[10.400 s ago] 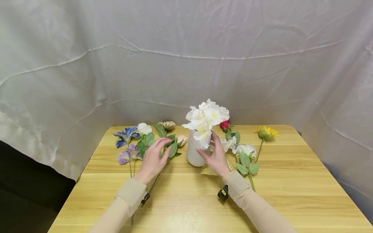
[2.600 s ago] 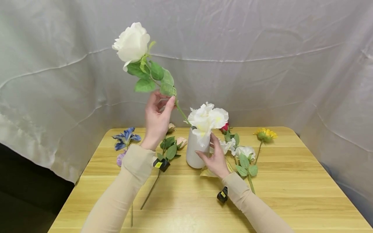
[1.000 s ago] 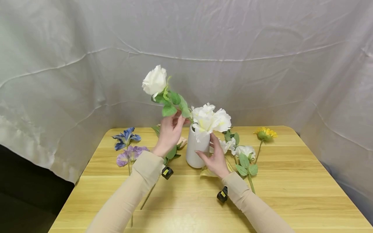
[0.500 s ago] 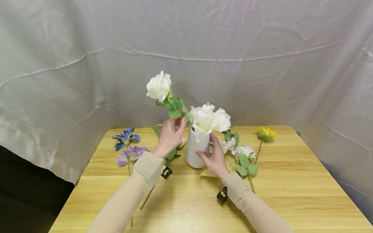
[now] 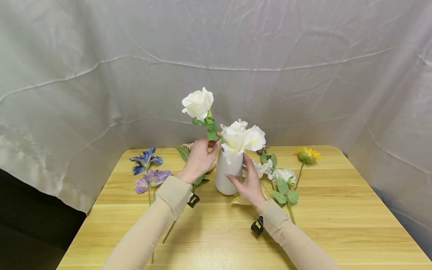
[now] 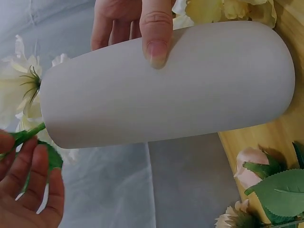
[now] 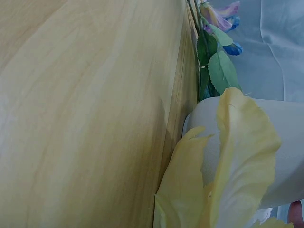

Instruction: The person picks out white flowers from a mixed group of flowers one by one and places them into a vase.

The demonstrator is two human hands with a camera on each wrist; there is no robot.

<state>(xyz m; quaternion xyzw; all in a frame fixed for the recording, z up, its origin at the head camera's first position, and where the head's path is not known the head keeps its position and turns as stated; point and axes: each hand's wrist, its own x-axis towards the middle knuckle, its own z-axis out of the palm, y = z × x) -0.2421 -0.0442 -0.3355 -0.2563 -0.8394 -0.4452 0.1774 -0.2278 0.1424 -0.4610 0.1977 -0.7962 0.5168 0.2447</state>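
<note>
A white vase [image 5: 228, 176] stands upright on the table, with white ruffled flowers [image 5: 236, 138] in its mouth. My right hand [image 5: 250, 183] grips the vase's right side; its thumb lies on the wall in the left wrist view. My left hand [image 5: 200, 157] pinches the green stem [image 6: 34, 130] of a white rose [image 5: 198, 103] at the vase's mouth. The stem's end is hidden behind the rim, and the bloom leans up and left above the vase. In the right wrist view, yellow petals [image 7: 247, 156] cover part of the vase.
Blue [image 5: 147, 160] and purple flowers [image 5: 153, 180] lie at the left of the wooden table [image 5: 222, 240]. A pink rose [image 6: 251, 166] lies left of the vase. At the right are a white rose with leaves [image 5: 285, 175] and a yellow flower [image 5: 308, 154]. Grey cloth [image 5: 236, 90] hangs behind.
My left hand has brought the white rose over from the left and lowered it to the vase's mouth; lately its bloom has swung right and more upright. My right hand stays on the vase.
</note>
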